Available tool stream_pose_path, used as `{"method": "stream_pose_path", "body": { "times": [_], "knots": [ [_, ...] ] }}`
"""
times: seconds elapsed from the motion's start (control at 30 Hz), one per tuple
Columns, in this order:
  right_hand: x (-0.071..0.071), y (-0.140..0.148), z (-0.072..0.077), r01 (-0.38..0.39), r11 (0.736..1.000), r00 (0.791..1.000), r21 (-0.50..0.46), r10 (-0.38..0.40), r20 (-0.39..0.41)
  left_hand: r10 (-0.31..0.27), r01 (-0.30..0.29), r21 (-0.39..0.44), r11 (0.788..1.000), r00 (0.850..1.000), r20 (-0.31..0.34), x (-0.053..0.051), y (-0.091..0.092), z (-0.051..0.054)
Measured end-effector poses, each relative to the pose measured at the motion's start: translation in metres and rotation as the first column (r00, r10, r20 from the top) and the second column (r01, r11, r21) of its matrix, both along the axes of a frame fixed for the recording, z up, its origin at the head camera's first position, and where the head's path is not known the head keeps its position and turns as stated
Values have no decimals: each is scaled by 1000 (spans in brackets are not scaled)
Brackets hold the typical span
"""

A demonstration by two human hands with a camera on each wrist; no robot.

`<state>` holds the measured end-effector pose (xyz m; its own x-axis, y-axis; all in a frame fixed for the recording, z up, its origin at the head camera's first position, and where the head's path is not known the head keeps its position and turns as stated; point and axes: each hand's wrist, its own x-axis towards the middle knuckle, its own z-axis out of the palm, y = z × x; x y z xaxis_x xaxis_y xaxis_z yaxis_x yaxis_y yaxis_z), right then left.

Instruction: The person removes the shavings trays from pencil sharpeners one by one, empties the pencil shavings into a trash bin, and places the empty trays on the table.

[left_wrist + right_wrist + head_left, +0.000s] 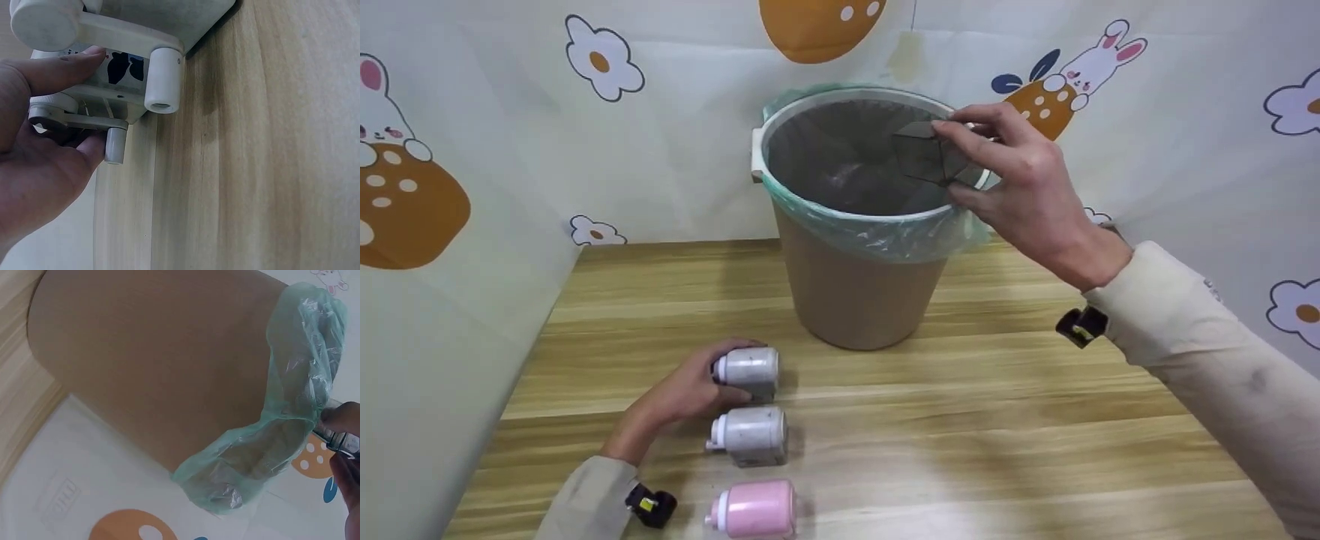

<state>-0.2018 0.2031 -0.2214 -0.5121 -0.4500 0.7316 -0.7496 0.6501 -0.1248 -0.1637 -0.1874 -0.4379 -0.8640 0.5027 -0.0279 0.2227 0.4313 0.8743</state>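
Note:
My left hand (pixel 684 390) grips the farthest of the grey hand-crank pencil sharpeners (pixel 751 367), thumb on its near side. In the left wrist view, the thumb of the left hand (pixel 48 180) lies by a dark butterfly print, and a white crank handle (pixel 115 146) sticks out beside the fingers. A second grey sharpener (pixel 756 433) and a pink sharpener (pixel 760 508) stand nearer me in a row. Over the bin's opening, my right hand (pixel 1024 169) pinches a clear, box-shaped plastic container (pixel 919 157), tilted. Its contents cannot be made out.
A brown bin (pixel 866 292), lined with a thin green bag (pixel 885 238) under a white rim (pixel 877 217), stands at the back of the wooden table (pixel 997 435). Behind it hangs a white sheet (pixel 690 142) with rabbits and flowers.

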Motion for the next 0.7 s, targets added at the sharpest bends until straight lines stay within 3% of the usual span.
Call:
{"method": "stream_pose_path", "body": {
  "times": [0.17,0.33,0.57,0.7],
  "knots": [
    [2,-1,-4,-2,995,999,-99,7,45,10,-10,3,1000,1000,26,2,-1,0],
    [3,-2,-6,31,976,987,-216,4,161,25,-25,4,1000,998,60,3,0,2],
    [7,-5,-6,75,932,945,-354,47,323,29,-29,-11,1000,999,43,2,2,2],
    [9,-7,-5,90,902,907,-423,101,409,35,-34,-14,999,999,40,2,1,2]
  ]
}}
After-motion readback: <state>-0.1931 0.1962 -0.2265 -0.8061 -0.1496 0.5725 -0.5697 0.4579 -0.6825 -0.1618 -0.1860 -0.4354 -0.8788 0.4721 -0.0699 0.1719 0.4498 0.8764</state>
